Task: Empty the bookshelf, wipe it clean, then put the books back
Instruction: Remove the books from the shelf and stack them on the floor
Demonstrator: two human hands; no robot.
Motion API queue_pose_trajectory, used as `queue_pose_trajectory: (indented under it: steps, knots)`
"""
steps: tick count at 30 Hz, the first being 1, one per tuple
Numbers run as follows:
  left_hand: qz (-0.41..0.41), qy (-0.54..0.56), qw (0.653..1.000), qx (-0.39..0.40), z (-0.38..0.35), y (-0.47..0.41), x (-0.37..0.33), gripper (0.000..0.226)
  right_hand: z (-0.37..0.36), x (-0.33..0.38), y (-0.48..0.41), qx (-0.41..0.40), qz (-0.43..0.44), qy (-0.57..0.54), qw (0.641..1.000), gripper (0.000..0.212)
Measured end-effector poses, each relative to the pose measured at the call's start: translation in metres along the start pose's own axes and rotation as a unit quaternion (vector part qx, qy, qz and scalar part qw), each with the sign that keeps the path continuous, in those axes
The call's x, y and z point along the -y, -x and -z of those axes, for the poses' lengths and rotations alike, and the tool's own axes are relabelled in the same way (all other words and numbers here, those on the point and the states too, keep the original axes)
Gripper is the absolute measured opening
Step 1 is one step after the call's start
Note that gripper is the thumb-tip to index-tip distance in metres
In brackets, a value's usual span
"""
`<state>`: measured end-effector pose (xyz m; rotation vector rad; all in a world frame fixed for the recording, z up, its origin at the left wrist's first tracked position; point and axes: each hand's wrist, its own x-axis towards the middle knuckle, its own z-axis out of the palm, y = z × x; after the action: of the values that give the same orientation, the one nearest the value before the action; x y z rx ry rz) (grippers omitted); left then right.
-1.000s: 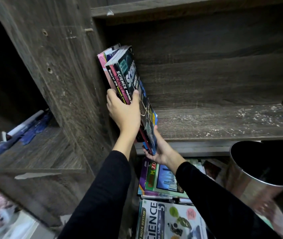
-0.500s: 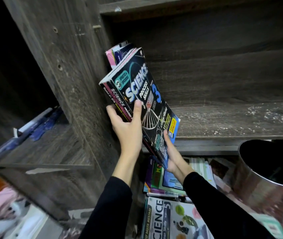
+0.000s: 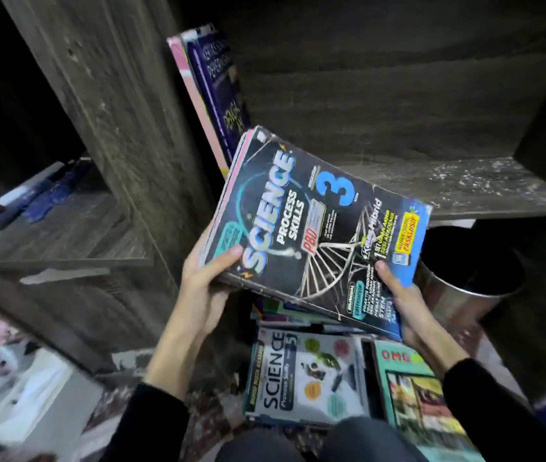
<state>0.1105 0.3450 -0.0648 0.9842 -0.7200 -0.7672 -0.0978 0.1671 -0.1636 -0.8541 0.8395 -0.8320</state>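
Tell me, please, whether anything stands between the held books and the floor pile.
Nothing visible does: the books, in the left hand and right hand, hang over the pile; the bin stands aside.

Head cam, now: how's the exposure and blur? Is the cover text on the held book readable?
Head view: dim overall, the recess up top goes near black; the held science book is lit, big title legible, small print smeared. Head view: motion blur on the pale clutter at lower left; wide-angle tilts the shelf upright. Head view: soft sheen on the metal bin, no hard glare.
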Motion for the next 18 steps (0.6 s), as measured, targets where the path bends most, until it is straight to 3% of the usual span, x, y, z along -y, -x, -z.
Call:
queue_pose_trajectory:
  steps: [2,4,6,8,9,11,13,18]
  knots:
    - [0.066,0.029,0.997,0.004,0.009,0.014,0.022,0.069,0.023,-0.006,0.017,-0.03,0.003,0.014,0.999,0.012]
    - [0.133,0.021,0.991,-0.011,0.02,0.022,0.043,0.068,0.044,-0.015,0.03,-0.06,-0.015,0.046,0.997,0.013]
    - [0.195,-0.012,0.98,-0.029,0.03,0.028,0.066,0.071,0.061,-0.028,0.041,-0.07,-0.027,0.077,0.994,0.028]
    - [0.247,-0.058,0.966,-0.055,0.036,0.033,0.088,0.061,0.076,-0.046,0.043,-0.069,-0.05,0.103,0.991,0.061]
    - [0.268,-0.082,0.957,-0.073,0.039,0.034,0.099,0.053,0.079,-0.054,0.044,-0.075,-0.064,0.106,0.989,0.065]
    - [0.296,-0.126,0.941,-0.108,0.047,0.031,0.124,0.042,0.085,-0.072,0.04,-0.081,-0.078,0.113,0.987,0.041]
    - [0.31,-0.166,0.928,-0.125,0.058,0.027,0.149,0.046,0.087,-0.088,0.035,-0.099,-0.099,0.128,0.982,0.018]
    - [0.394,-0.295,0.864,-0.108,0.093,0.025,0.202,0.051,0.091,-0.121,0.011,-0.122,-0.154,0.176,0.965,0.024]
